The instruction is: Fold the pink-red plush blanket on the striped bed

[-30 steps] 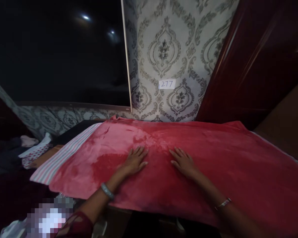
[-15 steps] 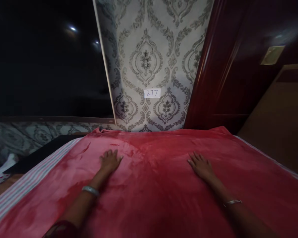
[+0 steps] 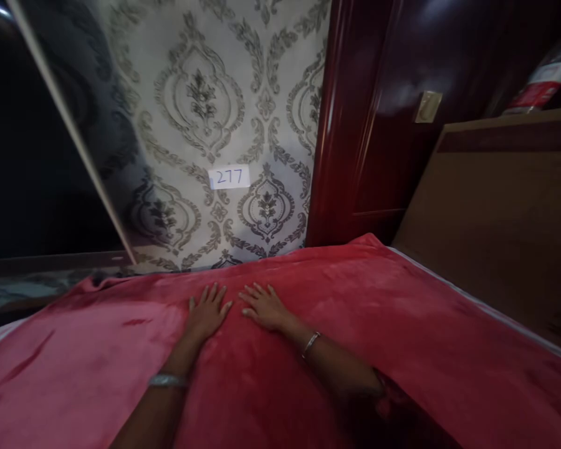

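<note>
One red plush blanket (image 3: 402, 337), spread flat across the bed and filling the lower view. Two hands on it, side by side near its far edge: left hand (image 3: 208, 312) and right hand (image 3: 264, 307), both palm down with fingers spread, pressing flat and gripping nothing; fingertips nearly touching. Two bracelets, one on each wrist. One paper label (image 3: 229, 178) marked 277 on the patterned wallpaper (image 3: 201, 106) behind. One dark red wooden door (image 3: 355, 125) at right. One brown headboard panel (image 3: 495, 212) beside the bed.
</note>
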The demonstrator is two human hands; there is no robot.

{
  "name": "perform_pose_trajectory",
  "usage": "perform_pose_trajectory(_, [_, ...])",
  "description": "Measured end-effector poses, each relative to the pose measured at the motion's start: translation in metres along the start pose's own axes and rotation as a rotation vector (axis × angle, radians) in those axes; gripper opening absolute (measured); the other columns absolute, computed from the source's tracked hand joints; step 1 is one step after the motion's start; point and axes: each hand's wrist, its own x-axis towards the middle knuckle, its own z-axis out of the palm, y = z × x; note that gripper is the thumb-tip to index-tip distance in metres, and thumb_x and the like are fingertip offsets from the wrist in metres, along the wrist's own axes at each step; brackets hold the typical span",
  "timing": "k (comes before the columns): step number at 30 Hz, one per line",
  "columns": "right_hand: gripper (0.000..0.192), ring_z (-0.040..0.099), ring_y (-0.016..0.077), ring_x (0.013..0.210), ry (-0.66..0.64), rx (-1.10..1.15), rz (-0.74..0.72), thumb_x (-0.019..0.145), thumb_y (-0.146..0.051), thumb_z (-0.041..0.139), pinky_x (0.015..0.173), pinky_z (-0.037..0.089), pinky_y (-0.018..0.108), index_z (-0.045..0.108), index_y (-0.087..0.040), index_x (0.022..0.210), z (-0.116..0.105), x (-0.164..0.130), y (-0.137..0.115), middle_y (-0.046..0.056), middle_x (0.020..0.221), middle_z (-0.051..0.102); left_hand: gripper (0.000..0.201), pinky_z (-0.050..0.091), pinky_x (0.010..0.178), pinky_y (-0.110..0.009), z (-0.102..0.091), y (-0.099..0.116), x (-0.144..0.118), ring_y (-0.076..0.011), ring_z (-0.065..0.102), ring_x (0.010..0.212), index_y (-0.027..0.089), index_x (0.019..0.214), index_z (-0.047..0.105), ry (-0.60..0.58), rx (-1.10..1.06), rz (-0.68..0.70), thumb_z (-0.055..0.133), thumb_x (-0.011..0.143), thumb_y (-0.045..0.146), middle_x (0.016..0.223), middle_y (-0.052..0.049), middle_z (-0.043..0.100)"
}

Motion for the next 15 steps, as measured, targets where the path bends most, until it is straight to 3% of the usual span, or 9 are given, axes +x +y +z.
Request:
perform_pose_trajectory(3, [0.056,0.026,0.0268,0.151,-0.005,-0.068,0.041,0.101,-0.054,0.039,0.121,0.020,0.049,0.038,-0.036,0.154,-0.006,0.012,0.047,-0.003,0.164,0.030,0.061,0.022,0.118,-0.065,0.006,-0.003,0.004,-0.0312,0.020,0.154,0.021,0.157,0.031,-0.027,0.043,-0.006,0.028,0.099,0.042,0.166,-0.010,0.021])
perform_pose_trajectory(6, [0.057,0.025,0.0251,0.152,0.011,-0.133,0.206,0.101,-0.052,0.039,0.121,0.021,0.047,0.039,-0.030,0.154,-0.028,0.002,0.122,0.004,0.164,0.030,0.062,0.023,0.118,-0.064,0.006,-0.004,0.005,-0.0310,0.020,0.153,0.021,0.157,0.030,-0.042,0.071,-0.011,0.028,0.098,0.040,0.166,-0.009,0.020])
perform_pose_trajectory(9, [0.056,0.028,0.0252,0.150,0.047,-0.190,0.442,0.101,-0.046,0.037,0.121,0.021,0.047,0.042,-0.025,0.153,-0.059,-0.035,0.206,0.009,0.162,0.035,0.063,0.024,0.118,-0.062,0.009,-0.006,0.008,-0.0313,0.020,0.153,0.019,0.156,0.032,-0.036,0.093,-0.018,0.030,0.096,0.039,0.166,-0.009,0.021])
perform_pose_trajectory(11, [0.056,0.029,0.0279,0.150,0.089,-0.218,0.632,0.102,-0.045,0.031,0.119,0.023,0.054,0.039,-0.026,0.155,-0.076,-0.067,0.253,0.010,0.163,0.033,0.064,0.024,0.118,-0.062,0.012,-0.009,0.010,-0.0310,0.020,0.153,0.019,0.156,0.033,-0.030,0.091,-0.012,0.030,0.095,0.039,0.165,-0.009,0.023])
perform_pose_trajectory(15, [0.059,0.026,0.0336,0.150,0.170,-0.233,0.917,0.102,-0.045,0.024,0.113,0.026,0.065,0.036,-0.024,0.156,-0.088,-0.108,0.309,0.014,0.164,0.030,0.067,0.025,0.117,-0.063,0.020,-0.017,0.014,-0.0310,0.025,0.152,0.018,0.154,0.038,0.000,0.083,0.012,0.030,0.091,0.038,0.162,-0.009,0.032])
